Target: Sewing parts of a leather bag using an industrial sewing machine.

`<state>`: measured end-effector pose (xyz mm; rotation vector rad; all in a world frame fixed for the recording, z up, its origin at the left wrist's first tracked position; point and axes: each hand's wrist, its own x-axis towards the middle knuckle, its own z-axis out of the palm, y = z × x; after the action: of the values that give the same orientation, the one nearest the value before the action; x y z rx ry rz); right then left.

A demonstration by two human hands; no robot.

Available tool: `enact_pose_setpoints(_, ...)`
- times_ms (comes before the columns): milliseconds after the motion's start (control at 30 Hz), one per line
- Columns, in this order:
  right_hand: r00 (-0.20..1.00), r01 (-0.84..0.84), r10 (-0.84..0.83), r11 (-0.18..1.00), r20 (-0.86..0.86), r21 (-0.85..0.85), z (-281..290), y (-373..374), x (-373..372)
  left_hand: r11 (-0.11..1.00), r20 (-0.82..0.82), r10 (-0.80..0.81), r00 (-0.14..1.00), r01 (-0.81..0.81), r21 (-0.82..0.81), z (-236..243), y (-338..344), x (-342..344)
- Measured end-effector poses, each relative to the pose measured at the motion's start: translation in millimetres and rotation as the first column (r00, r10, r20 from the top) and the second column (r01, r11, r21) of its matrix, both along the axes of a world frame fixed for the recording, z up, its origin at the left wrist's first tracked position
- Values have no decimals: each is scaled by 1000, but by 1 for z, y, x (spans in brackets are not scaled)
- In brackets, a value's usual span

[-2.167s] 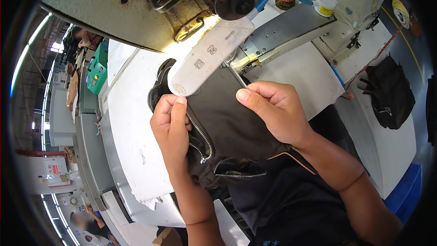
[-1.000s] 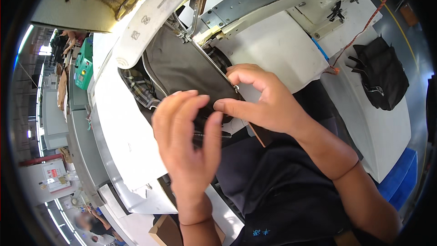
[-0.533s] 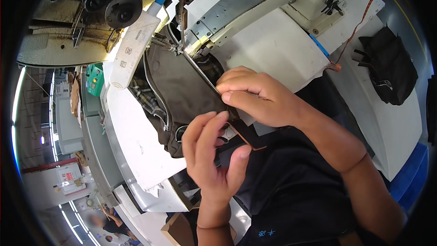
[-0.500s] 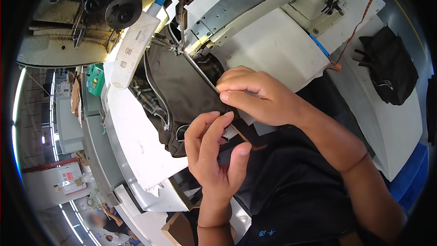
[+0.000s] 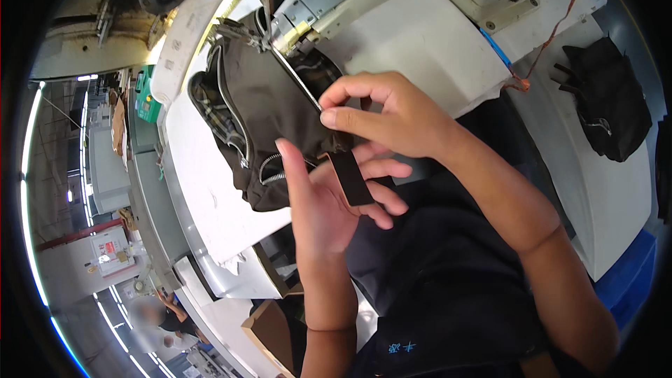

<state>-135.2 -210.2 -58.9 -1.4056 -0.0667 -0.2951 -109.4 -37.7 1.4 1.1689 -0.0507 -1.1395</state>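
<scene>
A dark olive bag piece [image 5: 266, 105] with plaid lining and several zippers lies at the sewing machine's presser foot [image 5: 260, 40]. My right hand [image 5: 385, 112] is closed in a pinch on the silver zipper [image 5: 294, 77] that runs down from the foot. My left hand [image 5: 329, 217] is below it, turned palm up with fingers spread and thumb raised beside the bag. A dark strap with an orange edge [image 5: 350, 176] hangs from the bag and lies across that palm.
The machine head [image 5: 126, 14] and a white arm-like piece [image 5: 182, 42] overhang the white worktop [image 5: 210, 217]. Another black bag [image 5: 609, 105] lies at the right near a red cord [image 5: 553, 35]. A cardboard box [image 5: 262, 329], blue bin [image 5: 623, 287] and green device [image 5: 145, 98] surround me. A co-worker [image 5: 171, 315] is at lower left.
Since the earlier frames, my left hand has left its grip on the bag and rolled palm up under the strap. My right hand has slid up and left, pinching the zipper.
</scene>
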Motion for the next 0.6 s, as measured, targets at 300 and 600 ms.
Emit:
enact_pose_setpoints(300, 975, -131, 168, 963, -146, 237, 5, -12, -3, 984, 410, 80, 908, -137, 112, -16, -8, -16)
enact_pose_setpoints(600, 993, -79, 96, 971, -67, 226, 0, 0, -5, 970, 801, 38, 597, -216, 115, -40, -1, -21)
